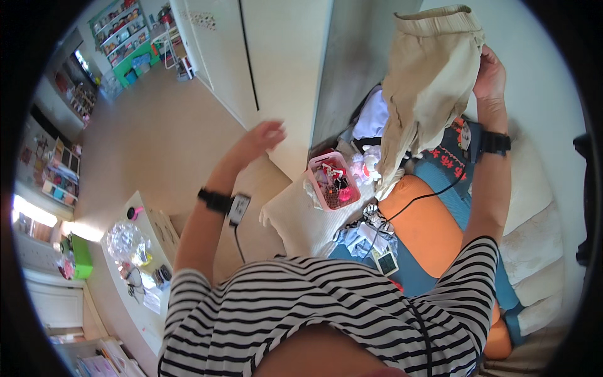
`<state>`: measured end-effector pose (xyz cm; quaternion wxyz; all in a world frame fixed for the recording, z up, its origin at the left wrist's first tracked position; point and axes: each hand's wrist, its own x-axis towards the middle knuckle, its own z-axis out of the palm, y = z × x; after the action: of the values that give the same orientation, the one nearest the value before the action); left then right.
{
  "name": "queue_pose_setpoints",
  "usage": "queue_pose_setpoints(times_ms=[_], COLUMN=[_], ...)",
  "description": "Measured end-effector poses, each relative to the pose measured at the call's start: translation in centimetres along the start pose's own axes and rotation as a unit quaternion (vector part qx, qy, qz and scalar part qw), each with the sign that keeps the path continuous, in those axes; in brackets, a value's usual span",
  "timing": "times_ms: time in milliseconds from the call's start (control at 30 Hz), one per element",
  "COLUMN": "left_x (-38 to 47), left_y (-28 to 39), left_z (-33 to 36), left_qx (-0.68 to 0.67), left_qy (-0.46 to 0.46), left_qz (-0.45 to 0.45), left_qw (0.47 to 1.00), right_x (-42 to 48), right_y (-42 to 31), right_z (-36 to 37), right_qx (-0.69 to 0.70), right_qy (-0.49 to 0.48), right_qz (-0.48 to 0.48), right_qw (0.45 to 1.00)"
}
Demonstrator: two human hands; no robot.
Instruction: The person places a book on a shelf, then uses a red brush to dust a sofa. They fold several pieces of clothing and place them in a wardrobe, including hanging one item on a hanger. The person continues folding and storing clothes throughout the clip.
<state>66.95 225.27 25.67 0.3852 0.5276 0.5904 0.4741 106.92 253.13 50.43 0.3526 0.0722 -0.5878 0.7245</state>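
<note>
My right hand (490, 75) grips beige trousers (431, 61) near their elastic waistband and holds them up at the upper right, the legs hanging down. Away from any object, my left hand (264, 139) is raised over the floor with its fingers slightly curled. Below the trousers lie a small plush toy (370, 165), white cloth (374, 118) and a dark cloth with red characters (445, 160). A pink plastic basket (355, 200) of small items stands between my hands on a ribbed cream cover (301, 212).
An orange cushion (419, 221) rests on a blue sofa cover (410, 278), near folded denim (351, 238) and a small device with a screen (386, 261). A cable runs from my right wrist. At left stands a white table (158, 226) with plastic wrapping; a cabinet (287, 70) rises ahead.
</note>
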Motion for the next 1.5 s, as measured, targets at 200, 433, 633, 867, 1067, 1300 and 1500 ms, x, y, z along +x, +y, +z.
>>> queue_pose_setpoints(times_ms=[200,433,633,867,1067,1300,1500], left_x=[-0.1,-5.1,-7.5,-9.8,-9.5,-8.4,-9.0], left_y=[9.3,11.9,14.1,15.1,9.9,7.3,8.1], left_z=[1.7,-0.5,-5.5,-11.0,-11.8,-4.0,-0.3], left_qx=[-0.170,-0.245,-0.031,0.432,0.314,0.041,0.256], left_qy=[-0.037,0.116,0.316,0.407,0.419,0.307,0.161], left_qz=[0.123,0.232,0.178,0.072,0.061,0.070,0.194], left_qw=[0.977,0.934,0.931,0.802,0.849,0.948,0.933], right_x=[-1.1,-1.8,-1.0,3.7,6.0,4.1,2.1], right_y=[9.5,19.2,24.9,26.7,30.9,32.8,31.4], right_z=[9.8,12.1,16.1,20.5,22.6,28.3,28.5], right_qx=[0.038,0.056,-0.054,-0.431,-0.072,-0.036,-0.330], right_qy=[-0.035,0.213,0.102,0.129,0.193,0.139,0.103], right_qz=[-0.001,0.058,0.035,-0.013,0.057,0.010,-0.108], right_qw=[0.999,0.974,0.993,0.893,0.977,0.990,0.932])
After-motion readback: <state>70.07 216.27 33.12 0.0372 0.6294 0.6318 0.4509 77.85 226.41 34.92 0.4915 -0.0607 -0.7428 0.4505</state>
